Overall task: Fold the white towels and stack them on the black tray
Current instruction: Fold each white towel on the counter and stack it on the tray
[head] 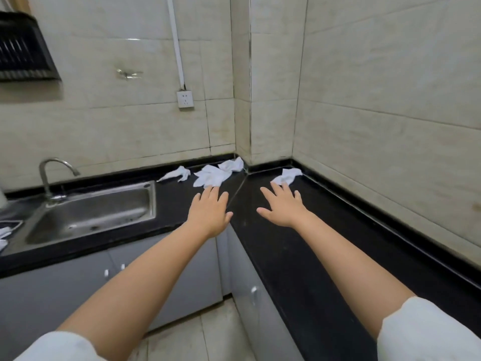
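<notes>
Several crumpled white towels lie on the black countertop (299, 246) near the corner: one long twisted towel (177, 174), a larger spread one (210, 177), one against the wall corner (233, 165), and one on the right run (289, 175). My left hand (209, 211) is open, fingers apart, its fingertips just short of the larger towel. My right hand (282, 207) is open too, fingertips close to the right towel. Neither hand holds anything. At the far left edge a dark tray (11, 225) with white cloth on it is partly visible.
A steel sink (93, 212) with a curved tap (52, 175) sits left of my hands. Tiled walls meet at the corner behind the towels, with a socket (185, 99) above. Grey cabinets (78, 290) stand below the counter, and a dark rack (23, 48) hangs at upper left.
</notes>
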Action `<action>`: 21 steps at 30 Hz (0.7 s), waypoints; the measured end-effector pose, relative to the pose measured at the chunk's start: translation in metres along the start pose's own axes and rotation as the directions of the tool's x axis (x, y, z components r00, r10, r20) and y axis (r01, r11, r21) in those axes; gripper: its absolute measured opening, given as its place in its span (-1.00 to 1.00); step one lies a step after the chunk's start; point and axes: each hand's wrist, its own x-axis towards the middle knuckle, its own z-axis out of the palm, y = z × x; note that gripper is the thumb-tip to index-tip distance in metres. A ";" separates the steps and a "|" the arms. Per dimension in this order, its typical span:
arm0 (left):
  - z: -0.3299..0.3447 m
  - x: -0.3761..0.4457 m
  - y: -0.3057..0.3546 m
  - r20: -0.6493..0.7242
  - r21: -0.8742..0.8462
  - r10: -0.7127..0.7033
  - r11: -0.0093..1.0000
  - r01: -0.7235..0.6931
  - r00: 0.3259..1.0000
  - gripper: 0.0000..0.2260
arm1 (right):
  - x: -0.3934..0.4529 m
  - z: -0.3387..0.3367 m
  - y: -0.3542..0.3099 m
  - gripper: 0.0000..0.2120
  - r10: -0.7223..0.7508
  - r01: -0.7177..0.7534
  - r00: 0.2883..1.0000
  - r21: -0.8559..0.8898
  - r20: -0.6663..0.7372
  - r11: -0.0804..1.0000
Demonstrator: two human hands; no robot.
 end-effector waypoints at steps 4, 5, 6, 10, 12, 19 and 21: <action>0.008 0.077 -0.025 -0.014 0.019 0.024 1.000 -0.023 1.000 -0.54 | 0.082 -0.006 0.018 -0.42 0.020 -0.020 1.000 -0.014 -0.019 1.000; 0.013 0.094 -0.031 -0.006 0.015 0.019 1.000 -0.019 1.000 -0.55 | 0.100 -0.004 0.022 -0.42 0.024 -0.024 0.999 -0.024 -0.029 0.999; 0.019 0.113 -0.036 -0.002 0.012 0.013 1.000 -0.013 1.000 -0.56 | 0.117 -0.003 0.027 -0.43 0.029 -0.030 0.999 -0.030 -0.041 0.999; 0.052 0.194 -0.057 0.011 0.005 0.026 1.000 -0.026 1.000 -0.56 | 0.185 0.015 0.050 -0.45 0.080 -0.081 0.995 -0.014 -0.054 0.997; 0.069 0.237 -0.062 0.030 -0.003 0.060 0.998 -0.059 0.998 -0.55 | 0.218 0.029 0.064 -0.45 0.130 -0.131 0.991 -0.004 -0.039 0.991; 0.139 0.405 -0.072 0.101 -0.050 0.309 0.951 -0.306 0.946 -0.51 | 0.339 0.076 0.109 -0.44 0.394 -0.396 0.918 0.063 0.043 0.916; 0.157 0.450 -0.070 0.134 -0.068 0.372 0.928 -0.366 0.919 -0.51 | 0.369 0.088 0.122 -0.44 0.473 -0.477 0.879 0.075 0.065 0.876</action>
